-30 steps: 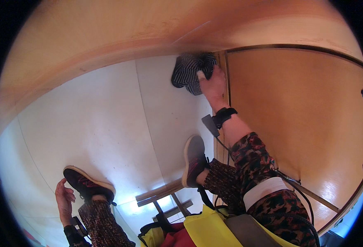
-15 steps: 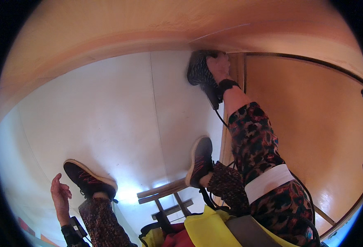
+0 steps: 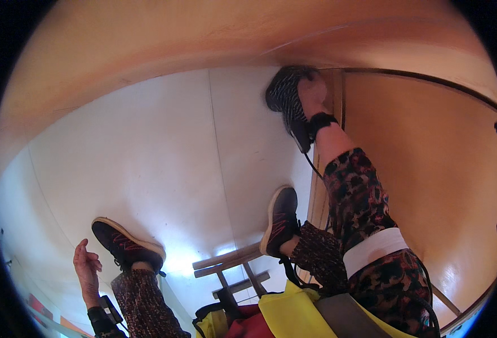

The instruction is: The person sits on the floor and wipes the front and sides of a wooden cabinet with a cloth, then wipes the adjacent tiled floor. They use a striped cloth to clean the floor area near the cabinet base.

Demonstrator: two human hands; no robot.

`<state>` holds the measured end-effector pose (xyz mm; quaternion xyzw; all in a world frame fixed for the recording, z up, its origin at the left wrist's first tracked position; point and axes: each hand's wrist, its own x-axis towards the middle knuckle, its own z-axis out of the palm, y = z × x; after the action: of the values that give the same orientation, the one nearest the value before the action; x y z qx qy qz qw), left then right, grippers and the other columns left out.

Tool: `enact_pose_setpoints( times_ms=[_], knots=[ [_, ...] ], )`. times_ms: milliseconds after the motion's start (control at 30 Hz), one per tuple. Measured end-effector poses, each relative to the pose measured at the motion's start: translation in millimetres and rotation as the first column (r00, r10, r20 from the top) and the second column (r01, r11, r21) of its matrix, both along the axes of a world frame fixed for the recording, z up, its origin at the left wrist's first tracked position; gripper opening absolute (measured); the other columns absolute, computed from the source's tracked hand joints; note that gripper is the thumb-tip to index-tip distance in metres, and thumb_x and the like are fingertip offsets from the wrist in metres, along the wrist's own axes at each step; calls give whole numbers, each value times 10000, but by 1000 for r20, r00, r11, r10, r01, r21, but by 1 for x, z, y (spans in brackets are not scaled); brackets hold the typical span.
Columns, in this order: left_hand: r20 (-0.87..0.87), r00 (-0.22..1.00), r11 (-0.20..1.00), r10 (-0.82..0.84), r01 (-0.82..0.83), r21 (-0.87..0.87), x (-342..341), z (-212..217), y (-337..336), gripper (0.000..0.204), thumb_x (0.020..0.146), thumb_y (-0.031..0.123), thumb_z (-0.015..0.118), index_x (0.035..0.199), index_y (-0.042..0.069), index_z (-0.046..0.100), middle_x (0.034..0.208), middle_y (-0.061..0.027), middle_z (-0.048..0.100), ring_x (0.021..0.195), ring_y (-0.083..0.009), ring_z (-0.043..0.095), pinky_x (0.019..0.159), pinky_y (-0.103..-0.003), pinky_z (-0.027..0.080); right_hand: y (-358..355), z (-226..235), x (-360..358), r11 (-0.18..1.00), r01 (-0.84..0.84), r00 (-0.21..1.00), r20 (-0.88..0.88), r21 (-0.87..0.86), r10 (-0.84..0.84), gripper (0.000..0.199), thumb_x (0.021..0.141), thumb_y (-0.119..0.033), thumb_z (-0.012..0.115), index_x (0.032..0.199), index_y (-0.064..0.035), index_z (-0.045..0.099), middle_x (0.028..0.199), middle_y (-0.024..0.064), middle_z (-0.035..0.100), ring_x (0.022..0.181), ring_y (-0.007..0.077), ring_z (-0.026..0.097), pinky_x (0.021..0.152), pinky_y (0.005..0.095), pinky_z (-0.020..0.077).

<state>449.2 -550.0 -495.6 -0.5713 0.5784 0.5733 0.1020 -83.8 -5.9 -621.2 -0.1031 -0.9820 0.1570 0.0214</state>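
Striped dark cloth [image 3: 287,98] sits bunched under the right hand [image 3: 311,90], up at the far end of the white floor panel where it meets the wooden frame edge [image 3: 334,107]. The hand lies flat over its right side with the fingers clenched down into the fabric, probably to keep it pinned against the surface near that corner. The cloth's long axis runs roughly from the top of the frame down toward the person, upper end nearest the wall junction, lower end tapering toward the wrist band [image 3: 320,121]. The right arm is stretched out full, patterned sleeve [image 3: 361,197] running back toward the body. The left hand [image 3: 85,267] hangs low at the left, apart from everything, fingers released and loosely curled, holding nothing; it looks kept out for balance. Two dark shoes with red marks [image 3: 125,245] [image 3: 279,219] rest on the white floor [image 3: 147,158], one near a wooden stool rung [image 3: 229,260]. Yellow and red fabric [image 3: 282,312] lies at the bottom edge.
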Motion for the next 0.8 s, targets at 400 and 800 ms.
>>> enact_pose_setpoints(
  times_ms=[400,800],
  knots=[
    [-230,970,959,-83,140,247,-43,-5,23,519,969,438,504,1267,14,526,584,-30,580,392,-112,491,356,-231,392,-15,30,40,898,-437,899,-59,-62,433,264,735,-61,606,991,-33,663,1039,185,622,1055,394,555,929,454,457],
    [8,980,915,-197,181,359,-22,-34,24,368,977,374,506,1028,34,637,490,-50,545,310,-158,456,290,-269,370,11,25,-22,855,-454,874,311,250,373,306,801,-227,584,988,-3,677,1021,263,652,1009,443,602,889,477,486]
  ],
)
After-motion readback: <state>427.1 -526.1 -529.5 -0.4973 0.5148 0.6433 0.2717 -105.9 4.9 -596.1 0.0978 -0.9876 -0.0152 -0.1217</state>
